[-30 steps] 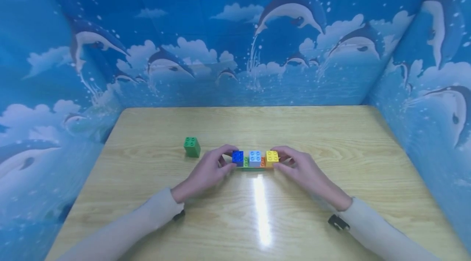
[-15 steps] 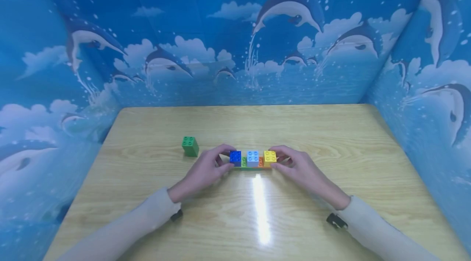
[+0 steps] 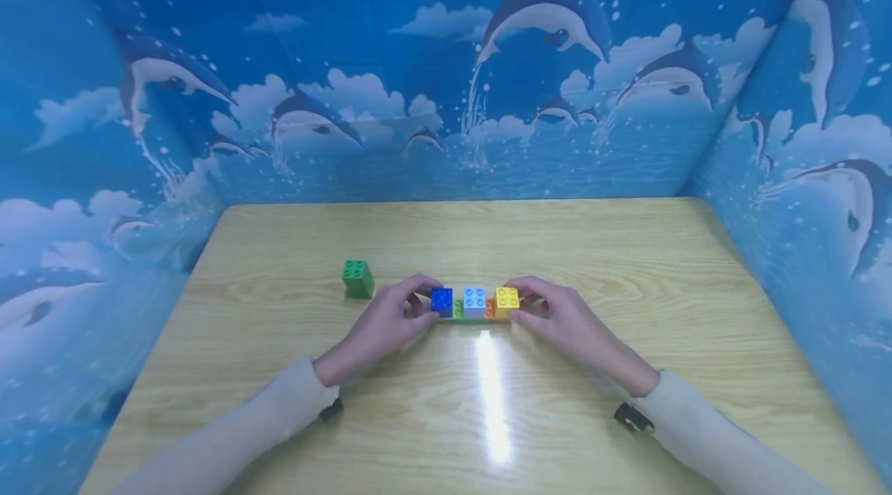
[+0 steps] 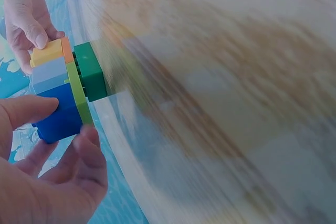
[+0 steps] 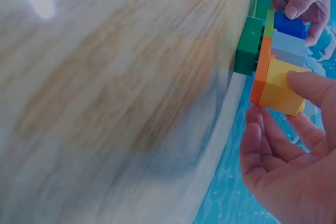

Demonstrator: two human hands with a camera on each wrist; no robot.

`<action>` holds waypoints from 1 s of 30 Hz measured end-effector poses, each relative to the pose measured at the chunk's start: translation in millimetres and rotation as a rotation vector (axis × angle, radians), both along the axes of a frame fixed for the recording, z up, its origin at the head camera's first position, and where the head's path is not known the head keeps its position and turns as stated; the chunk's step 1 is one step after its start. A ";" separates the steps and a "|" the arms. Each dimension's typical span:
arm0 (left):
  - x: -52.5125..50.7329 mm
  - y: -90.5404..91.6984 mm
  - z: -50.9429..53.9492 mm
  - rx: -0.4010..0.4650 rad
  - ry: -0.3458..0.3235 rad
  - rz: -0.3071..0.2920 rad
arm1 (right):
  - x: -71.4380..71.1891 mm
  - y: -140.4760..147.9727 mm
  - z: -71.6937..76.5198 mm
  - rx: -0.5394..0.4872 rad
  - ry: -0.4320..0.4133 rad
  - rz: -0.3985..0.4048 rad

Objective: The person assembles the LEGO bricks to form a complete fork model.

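Observation:
A small built piece of toy building bricks stands on the table in the middle of the head view. Its top row has a dark blue brick (image 3: 442, 301), a light blue brick (image 3: 474, 301) and a yellow brick (image 3: 507, 301). Lime green (image 4: 79, 93) and orange (image 5: 261, 77) flat bricks lie under them, side by side. Below these is a dark green brick (image 4: 90, 72). My left hand (image 3: 393, 318) pinches the dark blue brick between thumb and fingers at the left end. At the right end, my right hand (image 3: 560, 314) holds the yellow brick the same way.
A separate green brick (image 3: 358, 280) stands upright on the wooden table (image 3: 279, 239), behind and left of my left hand. Blue cloth walls (image 3: 446, 146) printed with dolphins border the table at the back and sides.
The whole head view has shifted slightly, so everything sits a little further left in it. Both hands keep their hold on the bricks, with no visible change in the built piece.

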State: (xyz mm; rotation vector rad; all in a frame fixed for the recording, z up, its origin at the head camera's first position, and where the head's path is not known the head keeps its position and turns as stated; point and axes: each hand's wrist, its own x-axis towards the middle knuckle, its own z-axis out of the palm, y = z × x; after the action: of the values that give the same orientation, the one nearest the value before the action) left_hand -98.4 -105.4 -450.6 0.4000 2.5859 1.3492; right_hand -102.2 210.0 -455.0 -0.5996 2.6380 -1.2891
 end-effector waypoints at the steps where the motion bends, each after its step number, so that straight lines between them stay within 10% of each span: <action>1: -0.2 0.5 -0.4 -0.004 0.009 -0.002 | -0.2 -0.4 -0.6 -0.001 0.004 -0.004; 30: -12.9 25.4 -5.3 0.148 0.007 -0.051 | -8.5 -35.9 -5.7 -0.179 0.014 0.008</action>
State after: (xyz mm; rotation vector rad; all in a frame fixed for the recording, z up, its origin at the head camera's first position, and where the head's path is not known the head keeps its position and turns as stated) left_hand -111.4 -80.0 -455.9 0.4920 2.4719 1.5286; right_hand -110.6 174.1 -460.7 -0.6452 2.5454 -1.5357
